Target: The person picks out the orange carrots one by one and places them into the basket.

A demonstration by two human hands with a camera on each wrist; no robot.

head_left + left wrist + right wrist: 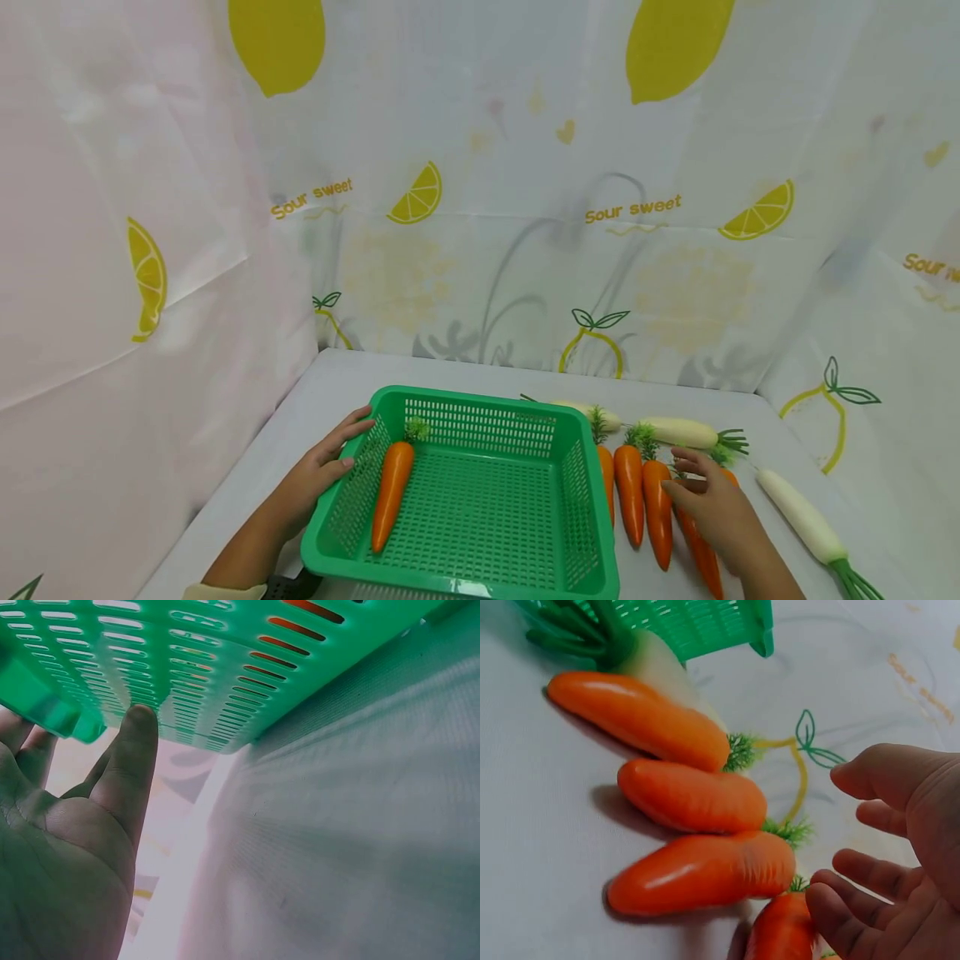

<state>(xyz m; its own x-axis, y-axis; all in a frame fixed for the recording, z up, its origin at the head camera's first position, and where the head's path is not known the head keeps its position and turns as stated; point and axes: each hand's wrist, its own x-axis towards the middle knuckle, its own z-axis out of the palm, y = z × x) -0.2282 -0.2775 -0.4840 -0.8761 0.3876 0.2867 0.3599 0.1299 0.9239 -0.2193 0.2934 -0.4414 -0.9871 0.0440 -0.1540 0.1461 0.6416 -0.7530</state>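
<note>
In the head view, my left hand (318, 475) rests its fingertips on the left rim of a green plastic basket (483, 400). The left wrist view shows a fingertip (140, 716) against the slotted outer wall. One orange carrot (392, 492) with a leafy green top lies inside, along the basket's left side. Right of the basket, several carrots (657, 508) lie side by side, tips toward me. My right hand (712, 504) is over the rightmost ones, fingers loosely bent, holding nothing. Its fingertips appear right beside a carrot (780, 930) in the right wrist view.
A white radish (682, 432) lies behind the carrots, and another (592, 412) is partly hidden behind the basket. A third radish (802, 517) lies far right. Lemon-print cloth (510, 275) hangs around the back and sides of the white table (330, 375).
</note>
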